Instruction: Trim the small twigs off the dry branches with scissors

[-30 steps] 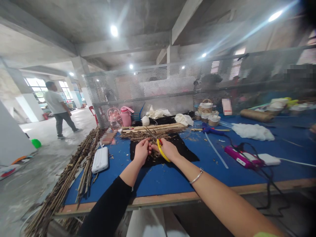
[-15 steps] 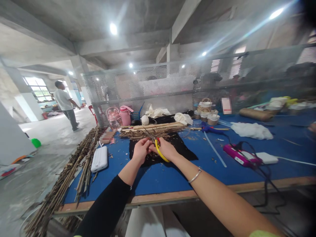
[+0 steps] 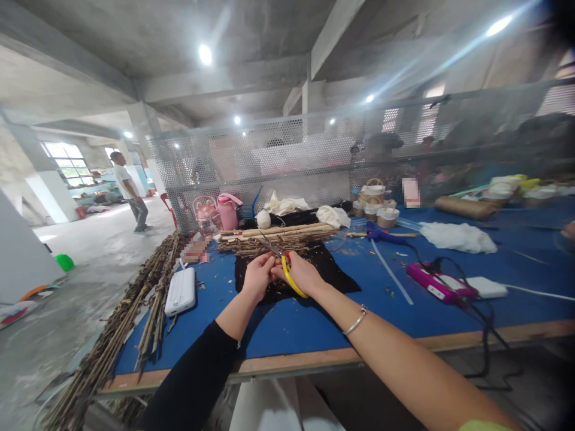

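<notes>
My right hand (image 3: 306, 275) is closed on a pair of scissors (image 3: 294, 285) with a yellow handle and a bit of red. The blades point up and to the left, away from me. Close against it, my left hand (image 3: 257, 278) has its fingers pinched together; whatever lies between the fingertips is too small to make out. Both hands are above a black cloth (image 3: 336, 272) scattered with small plant bits. Just beyond them lies a bundle of thin twigs (image 3: 240, 244) with pale sticks (image 3: 291, 230) along its far side.
Dry stalks (image 3: 130, 293) hang over the left table edge beside a white power bank (image 3: 180, 291). To the right are a blue glue gun (image 3: 381, 234), a magenta device (image 3: 431, 282) with cables and white plastic (image 3: 458, 237). A pink bottle (image 3: 229, 212) stands behind. A person (image 3: 128, 191) is far left.
The person in the background has stepped to the right. My two hands and the scissors stay almost in the same place.
</notes>
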`<state>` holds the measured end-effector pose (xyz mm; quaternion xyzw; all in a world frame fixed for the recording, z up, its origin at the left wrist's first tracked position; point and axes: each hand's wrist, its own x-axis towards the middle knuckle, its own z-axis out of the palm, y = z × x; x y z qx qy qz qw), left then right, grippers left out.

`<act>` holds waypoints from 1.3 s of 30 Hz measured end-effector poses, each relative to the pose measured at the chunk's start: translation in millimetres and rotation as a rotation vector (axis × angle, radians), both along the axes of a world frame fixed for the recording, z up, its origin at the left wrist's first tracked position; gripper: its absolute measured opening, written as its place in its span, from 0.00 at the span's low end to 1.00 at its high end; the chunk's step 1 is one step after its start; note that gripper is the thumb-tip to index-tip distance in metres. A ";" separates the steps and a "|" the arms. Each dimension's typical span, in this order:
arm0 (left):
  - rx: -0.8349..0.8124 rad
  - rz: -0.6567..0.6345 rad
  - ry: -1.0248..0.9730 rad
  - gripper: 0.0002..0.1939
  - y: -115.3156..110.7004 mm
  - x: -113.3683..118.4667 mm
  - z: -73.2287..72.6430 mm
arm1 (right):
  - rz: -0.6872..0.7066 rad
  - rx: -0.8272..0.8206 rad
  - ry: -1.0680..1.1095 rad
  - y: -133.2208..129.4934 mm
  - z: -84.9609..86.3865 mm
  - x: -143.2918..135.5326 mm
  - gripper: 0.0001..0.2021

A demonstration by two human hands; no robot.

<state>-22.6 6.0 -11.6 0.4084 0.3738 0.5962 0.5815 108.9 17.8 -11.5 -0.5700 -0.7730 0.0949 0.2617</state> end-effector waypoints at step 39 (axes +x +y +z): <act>-0.001 0.160 0.188 0.12 -0.8 1.5 0.5 | -0.054 -0.045 -0.007 -5.9 10.2 -1.7 0.27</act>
